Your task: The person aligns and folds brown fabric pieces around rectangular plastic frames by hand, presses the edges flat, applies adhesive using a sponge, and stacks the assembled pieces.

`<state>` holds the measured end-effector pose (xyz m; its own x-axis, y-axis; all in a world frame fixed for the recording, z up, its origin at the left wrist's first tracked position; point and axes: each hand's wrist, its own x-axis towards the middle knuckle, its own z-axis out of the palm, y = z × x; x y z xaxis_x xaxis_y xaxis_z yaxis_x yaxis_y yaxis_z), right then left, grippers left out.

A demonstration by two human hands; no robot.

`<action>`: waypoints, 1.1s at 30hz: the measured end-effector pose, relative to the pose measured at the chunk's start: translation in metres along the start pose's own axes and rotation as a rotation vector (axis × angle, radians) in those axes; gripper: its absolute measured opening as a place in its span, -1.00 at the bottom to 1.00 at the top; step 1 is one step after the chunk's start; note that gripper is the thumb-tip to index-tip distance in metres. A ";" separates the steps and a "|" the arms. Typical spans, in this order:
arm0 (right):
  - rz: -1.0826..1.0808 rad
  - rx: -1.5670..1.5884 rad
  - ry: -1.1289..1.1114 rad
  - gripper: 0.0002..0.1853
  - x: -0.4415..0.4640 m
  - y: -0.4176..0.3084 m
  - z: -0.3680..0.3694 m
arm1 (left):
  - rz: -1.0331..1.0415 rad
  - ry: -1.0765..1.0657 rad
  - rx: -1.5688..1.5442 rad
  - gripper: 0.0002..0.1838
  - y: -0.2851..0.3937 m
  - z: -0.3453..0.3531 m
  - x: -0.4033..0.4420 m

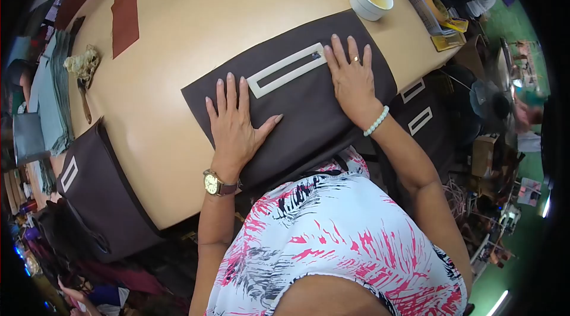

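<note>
A dark brown leather panel lies across the table's near edge, its lower part hanging toward my lap. Set into it is a long pale rectangular frame around a narrow slot, with a small dark mark at its right end. My left hand rests flat on the leather, fingers spread, just left of the frame. On the other side, my right hand also lies flat, its index finger beside the frame's right end. Neither hand grips anything.
A white cup of yellowish liquid stands behind the panel. Another dark panel hangs over the table's left side. A brush with a clotted head lies at left, near reddish-brown leather strips. A basket holds tape at right.
</note>
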<state>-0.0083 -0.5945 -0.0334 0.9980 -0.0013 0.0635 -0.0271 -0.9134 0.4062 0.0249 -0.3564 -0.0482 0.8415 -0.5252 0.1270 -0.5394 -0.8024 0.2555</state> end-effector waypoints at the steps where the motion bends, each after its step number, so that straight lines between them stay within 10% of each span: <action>1: -0.013 -0.030 -0.014 -0.48 -0.003 -0.003 -0.003 | 0.002 0.005 0.001 -0.06 0.000 0.000 0.000; 33: -0.180 -0.111 -0.018 -0.33 0.011 -0.051 -0.019 | -0.046 0.009 -0.057 0.28 -0.009 -0.007 -0.004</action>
<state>0.0026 -0.5404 -0.0365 0.9881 0.1497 -0.0355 0.1469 -0.8489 0.5077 0.0268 -0.3451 -0.0441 0.8658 -0.4851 0.1228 -0.4975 -0.8083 0.3149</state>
